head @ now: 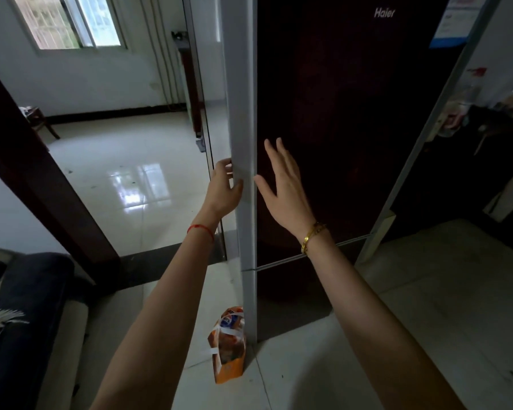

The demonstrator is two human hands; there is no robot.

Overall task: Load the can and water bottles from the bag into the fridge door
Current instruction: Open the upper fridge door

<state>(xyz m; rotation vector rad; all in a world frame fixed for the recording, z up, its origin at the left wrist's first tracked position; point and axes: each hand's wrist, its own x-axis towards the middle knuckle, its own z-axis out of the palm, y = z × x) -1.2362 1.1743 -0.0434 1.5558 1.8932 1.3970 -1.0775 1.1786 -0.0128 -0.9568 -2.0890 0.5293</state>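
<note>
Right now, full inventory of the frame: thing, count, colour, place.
fridge: 1, dark maroon doors with grey side edge, centre, doors shut
bag: 1, orange with white handles, on floor at fridge's base
label: 1, blue and white, fridge's upper right
window: 1, bright, far wall upper left
sofa: 1, dark, lower left
chair: 1, dark wood, far left, partly seen
left hand: 1, red string at wrist, fingers on fridge's grey edge
right hand: 1, gold bracelet at wrist, open, at door front

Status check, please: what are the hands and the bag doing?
Left hand gripping fridge door edge. Right hand open at door front. Bag on floor, untouched.
</note>
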